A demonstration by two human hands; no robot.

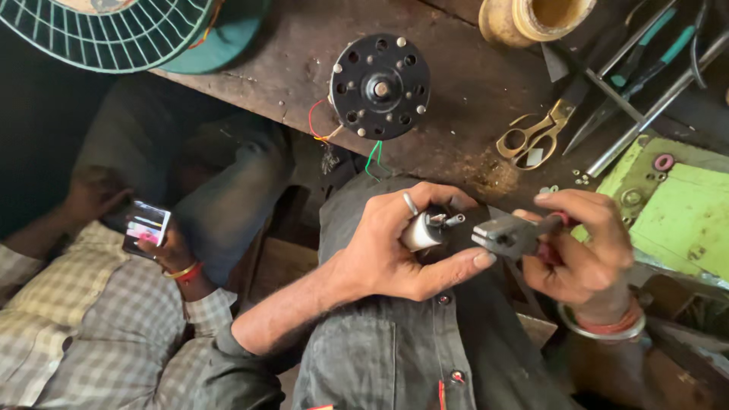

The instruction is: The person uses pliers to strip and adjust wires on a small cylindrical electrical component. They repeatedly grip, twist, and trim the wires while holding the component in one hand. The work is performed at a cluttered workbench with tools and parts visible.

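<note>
- Head view: left hand [387,247] fingers wrapped round small silver cylinder [420,231].
- Right hand [581,247] clamped on pliers [510,235], jaws near cylinder's wire ends.
- Black motor [380,85] on bench [471,129] above.

Fan guard [106,30] and tape roll [535,17] cut off; phone [145,225] screen perhaps blurred.

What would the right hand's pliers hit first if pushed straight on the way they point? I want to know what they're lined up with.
The right hand holds pliers pointing left. Straight ahead, very close, are the terminals of the small silver cylinder held in the left hand; the left thumb lies just below that line. Depth is uncertain.
</note>
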